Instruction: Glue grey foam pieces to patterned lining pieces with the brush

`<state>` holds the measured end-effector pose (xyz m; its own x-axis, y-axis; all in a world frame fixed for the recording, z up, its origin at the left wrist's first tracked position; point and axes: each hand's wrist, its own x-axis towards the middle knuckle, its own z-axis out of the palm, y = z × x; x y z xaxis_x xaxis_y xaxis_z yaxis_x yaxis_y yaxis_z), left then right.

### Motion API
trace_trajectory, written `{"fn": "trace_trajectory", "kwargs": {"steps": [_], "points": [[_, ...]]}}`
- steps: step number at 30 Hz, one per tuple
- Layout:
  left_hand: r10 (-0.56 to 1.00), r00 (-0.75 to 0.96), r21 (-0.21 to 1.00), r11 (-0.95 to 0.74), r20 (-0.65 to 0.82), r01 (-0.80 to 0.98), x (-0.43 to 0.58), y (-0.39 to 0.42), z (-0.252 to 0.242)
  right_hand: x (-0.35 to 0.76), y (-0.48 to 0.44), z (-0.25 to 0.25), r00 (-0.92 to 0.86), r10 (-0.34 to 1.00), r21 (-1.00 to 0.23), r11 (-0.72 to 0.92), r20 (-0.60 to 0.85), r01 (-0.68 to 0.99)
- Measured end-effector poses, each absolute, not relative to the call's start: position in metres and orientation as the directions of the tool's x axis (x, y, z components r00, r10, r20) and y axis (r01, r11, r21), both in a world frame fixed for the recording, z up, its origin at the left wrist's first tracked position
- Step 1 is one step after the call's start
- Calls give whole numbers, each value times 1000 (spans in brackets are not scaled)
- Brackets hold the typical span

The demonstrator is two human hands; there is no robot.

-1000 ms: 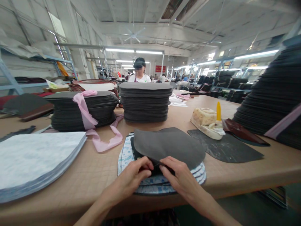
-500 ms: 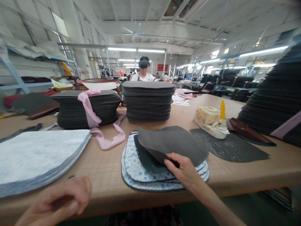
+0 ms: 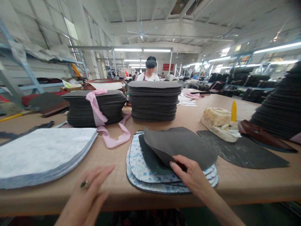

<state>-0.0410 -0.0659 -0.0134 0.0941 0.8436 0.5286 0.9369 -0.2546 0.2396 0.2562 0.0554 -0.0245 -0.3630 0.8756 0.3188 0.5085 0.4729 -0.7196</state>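
My right hand [image 3: 189, 171] pinches the near edge of a dark grey foam sheet [image 3: 181, 142], whose left side curls up. Beneath it lies a darker sheet [image 3: 150, 157], partly covered. Both rest on a small stack of blue-and-white floral pieces [image 3: 138, 174] with dark edges. My left hand [image 3: 90, 191], with a ring on one finger, hovers over the table's front edge, fingers stretched out and holding nothing. It is between the floral stack and a pile of white sheets [image 3: 47, 150].
Tall stacks of grey sheets [image 3: 154, 102] stand behind, one bound with pink cloth strip [image 3: 96, 106]. At right, a glue container [image 3: 217, 121] with a yellow-handled tool [image 3: 233, 111] sits on a dark piece [image 3: 244, 153]. A person [image 3: 150, 70] is across the table.
My left hand has moved right and its curled fingers have stretched out. My right hand keeps its pinch on the foam sheet. The whole view has shifted slightly.
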Motion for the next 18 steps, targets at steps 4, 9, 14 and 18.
{"fn": "trace_trajectory", "kwargs": {"steps": [4, 9, 14, 18], "points": [[712, 354, 209, -572, 607, 793, 29, -26, 4, 255, 54, -26, -337, 881, -733, 466, 333, 495], [652, 481, 80, -637, 587, 766, 68, 11, -10, 255, 55, -29, -322, 883, -750, 463, 342, 472], [569, 490, 109, -718, 660, 688, 60, 19, -16, 255, 56, -28, -325, 880, -749, 469, 348, 468], [563, 492, 170, -755, 664, 634, 57, 13, -13, 256, 58, -27, -315, 891, -773, 443, 326, 454]]}}
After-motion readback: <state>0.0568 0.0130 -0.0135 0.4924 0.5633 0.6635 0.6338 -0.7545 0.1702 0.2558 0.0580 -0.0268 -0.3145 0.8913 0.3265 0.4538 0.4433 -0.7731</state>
